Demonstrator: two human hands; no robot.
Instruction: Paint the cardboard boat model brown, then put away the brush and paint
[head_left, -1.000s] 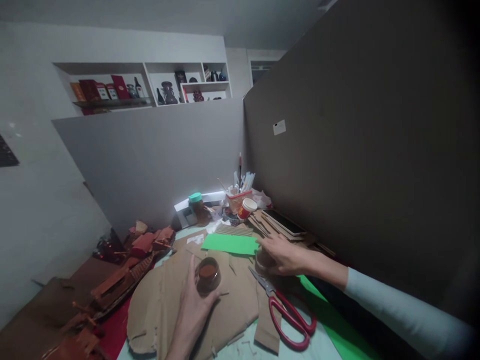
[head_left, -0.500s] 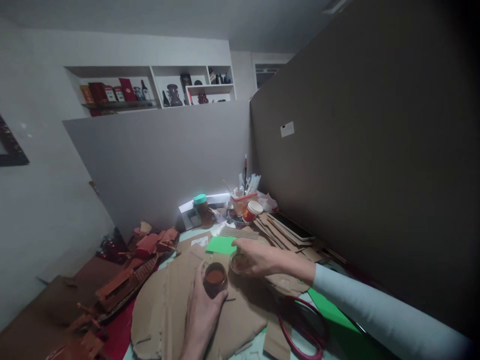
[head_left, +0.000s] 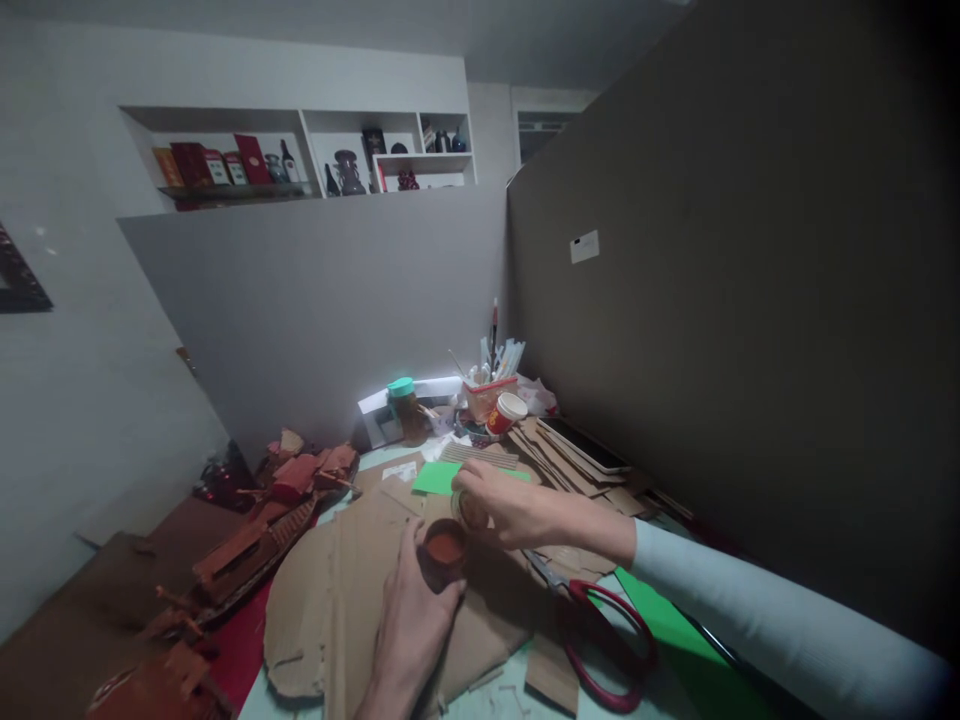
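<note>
Brown cardboard sheet: lying flat across the lower centre of the frame, on the counter, under both hands.
Left hand: lower centre, fingers curled round the small jar, thumb on its left side; closed about it, not spread.
Small jar: open-topped, upright on the cardboard sheet, filled with reddish-brown paint or powder; which, hard to tell.
Right hand: just above and right of the jar, fingers bent and pinched on a small round lid-like piece; its make too blurred to tell. Pale sleeve running off to the lower right.
Gap between the two: round piece just beside the jar's mouth, touching or not, unclear.
Scissors: red-handled, lower right of centre, blades tucked under the right wrist.
Green paper: centre of the frame, behind the right hand; more green sheet at the lower right.
Model boat: red-brown, left of the cardboard sheet.
Back of the counter: green-lidded jar, red paper cup, pot of brushes, stack of cardboard strips.
Upper left of the frame: wall shelf with boxes and bottles.
</note>
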